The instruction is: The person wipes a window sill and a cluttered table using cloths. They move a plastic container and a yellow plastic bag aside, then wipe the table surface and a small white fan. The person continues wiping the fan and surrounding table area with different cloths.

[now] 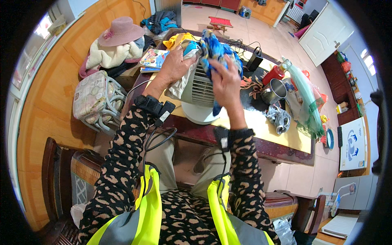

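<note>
A white fan (202,87) with a slatted grille stands on its round base at the near edge of the table, in front of me. My left hand (176,65) is closed at its upper left side, on a pale crumpled cloth (179,85) that hangs down that side. On the upper right, my right hand (226,79) presses a bunched blue patterned cloth (213,45) against the fan. Part of this cloth rises above the top and a dark blue end hangs below my palm. The cloths hide the fan's top and some of its sides.
Right of the fan are a metal cup (273,92), a red can (272,75), a grey plastic bag (279,119) and green netting (304,102). A black adapter (255,60) with cables lies behind. Booklets (154,59) and a cushioned stool (93,94) are at left.
</note>
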The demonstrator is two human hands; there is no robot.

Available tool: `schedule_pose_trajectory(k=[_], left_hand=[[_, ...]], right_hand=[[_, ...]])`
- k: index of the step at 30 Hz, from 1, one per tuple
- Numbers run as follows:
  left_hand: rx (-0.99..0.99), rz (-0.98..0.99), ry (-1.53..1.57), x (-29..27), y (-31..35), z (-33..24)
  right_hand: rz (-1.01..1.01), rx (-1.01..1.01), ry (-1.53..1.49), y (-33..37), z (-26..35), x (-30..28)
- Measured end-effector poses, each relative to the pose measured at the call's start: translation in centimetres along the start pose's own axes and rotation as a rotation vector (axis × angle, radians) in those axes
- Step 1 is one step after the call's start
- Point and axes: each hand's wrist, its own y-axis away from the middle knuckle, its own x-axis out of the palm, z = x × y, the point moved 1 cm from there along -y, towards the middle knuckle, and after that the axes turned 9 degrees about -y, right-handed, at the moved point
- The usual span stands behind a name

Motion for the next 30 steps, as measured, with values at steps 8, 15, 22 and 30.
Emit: schedule_pose_trajectory(k=[8, 15, 22, 30], left_hand=[[-0.013, -0.041, -0.020, 0.0, 1.0, -0.3], [0.002, -0.114, -0.018, 1.0, 1.0, 0.3], [0.042, -0.142, -0.090, 1.2, 1.7, -0.2], [0.074, -0.189, -0.081, 1.1, 2.2, -0.6]], right_hand=[[-0.068, -0.025, 0.217, 6.2, 3.2, 1.3], [-0.026, 0.033, 0.384, 3.3, 3.4, 2.0], [-0.390, 0.315, -0.385, 6.7, -0.4, 2.5], [-0.469, 0.277, -0.390, 4.1, 2.3, 1.1]])
